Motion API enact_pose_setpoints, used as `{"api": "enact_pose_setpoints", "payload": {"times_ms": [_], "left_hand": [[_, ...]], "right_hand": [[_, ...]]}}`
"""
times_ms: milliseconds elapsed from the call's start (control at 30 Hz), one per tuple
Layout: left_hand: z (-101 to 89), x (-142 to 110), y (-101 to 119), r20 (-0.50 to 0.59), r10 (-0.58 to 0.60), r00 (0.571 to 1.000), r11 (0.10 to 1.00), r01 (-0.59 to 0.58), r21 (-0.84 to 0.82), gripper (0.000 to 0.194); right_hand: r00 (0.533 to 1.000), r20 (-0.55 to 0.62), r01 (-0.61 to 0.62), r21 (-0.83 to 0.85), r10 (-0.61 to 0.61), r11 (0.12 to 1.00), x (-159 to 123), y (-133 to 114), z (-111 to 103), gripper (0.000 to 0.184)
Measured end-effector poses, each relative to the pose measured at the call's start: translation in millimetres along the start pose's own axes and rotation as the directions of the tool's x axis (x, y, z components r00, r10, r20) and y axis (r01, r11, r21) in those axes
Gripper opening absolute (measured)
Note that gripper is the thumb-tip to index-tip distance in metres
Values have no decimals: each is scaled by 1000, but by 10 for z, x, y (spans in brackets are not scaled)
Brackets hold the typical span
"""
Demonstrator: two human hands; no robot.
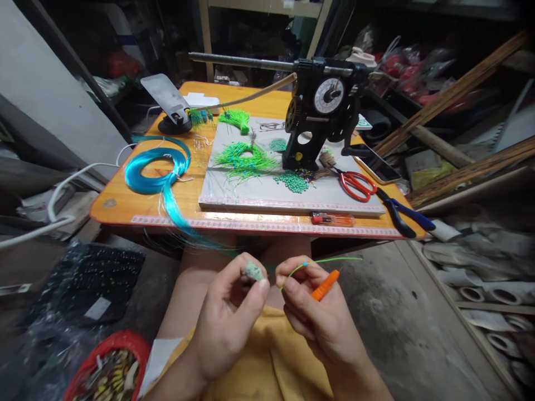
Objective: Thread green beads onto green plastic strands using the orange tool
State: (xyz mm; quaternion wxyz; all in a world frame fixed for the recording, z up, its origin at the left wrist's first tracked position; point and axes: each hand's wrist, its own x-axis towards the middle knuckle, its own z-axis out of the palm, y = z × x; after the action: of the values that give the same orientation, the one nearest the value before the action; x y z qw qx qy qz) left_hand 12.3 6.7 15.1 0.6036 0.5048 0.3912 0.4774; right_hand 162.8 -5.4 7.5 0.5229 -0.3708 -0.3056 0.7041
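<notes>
Above my lap, my left hand (234,312) pinches a small grey-green lump (253,271) between thumb and forefinger; its material is unclear. Close beside it on the right, the fingertips of my right hand (311,306) are closed on a thin bright green line (338,259). A small blue knot or bead (305,264) sits on that line, whose free end sticks out to the right. An orange-handled tool (326,285) lies tucked in the same hand, its working end hidden. The two hands' fingertips are near each other but apart.
On the orange table (112,209) lie a blue fibre coil (144,172), green line bundles (244,161), green beads (292,181), red scissors (357,186), pliers (401,211) and a red lighter (332,219). A black winding machine (311,122) stands behind. A red basin (140,345) is at lower left.
</notes>
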Motion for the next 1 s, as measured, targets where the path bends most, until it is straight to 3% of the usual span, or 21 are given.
{"api": "enact_pose_setpoints", "payload": {"times_ms": [67,133,200,300,367,467,567,700,833,900,933,967,1000], "left_hand": [[-48,18,-19,-71,104,992,989,-96,113,16],[-113,21,-34,-74,233,970,951,-211,226,12],[-177,14,-40,42,325,945,896,-322,304,17],[-233,18,-28,283,374,883,835,-454,312,28],[-232,41,-7,318,357,878,843,-449,294,29],[-192,87,11,297,275,914,884,-362,295,22],[-144,99,-24,268,243,932,878,-328,349,16],[-98,63,-117,138,247,959,883,-281,376,15],[-68,48,-155,-180,130,975,966,-84,244,9],[-66,60,-153,-307,59,950,988,-12,153,8],[-68,68,-151,-345,33,938,993,8,115,9],[-72,76,-148,-372,10,928,997,21,80,12],[-75,83,-144,-389,-11,921,999,30,43,16]], "right_hand": [[995,52,-78,-35,80,996,-1,-27,-43,17],[979,109,-162,-113,174,980,2,-53,-84,23],[956,161,-206,-229,246,951,13,-79,-116,33],[905,267,-227,-355,331,907,38,-132,-144,48],[860,349,-235,-375,372,897,51,-180,-156,53],[816,411,-245,-392,407,887,57,-245,-172,51],[819,386,-284,-372,426,884,58,-261,-198,51],[851,338,-289,-337,402,896,44,-233,-277,49],[908,261,-200,-415,326,888,29,-307,-423,49],[968,183,-48,-537,172,842,66,-423,-517,47],[990,141,82,-643,13,761,104,-495,-572,43],[975,119,209,-772,-187,600,155,-569,-632,37],[910,142,291,-888,-389,357,214,-641,-697,29]]}}
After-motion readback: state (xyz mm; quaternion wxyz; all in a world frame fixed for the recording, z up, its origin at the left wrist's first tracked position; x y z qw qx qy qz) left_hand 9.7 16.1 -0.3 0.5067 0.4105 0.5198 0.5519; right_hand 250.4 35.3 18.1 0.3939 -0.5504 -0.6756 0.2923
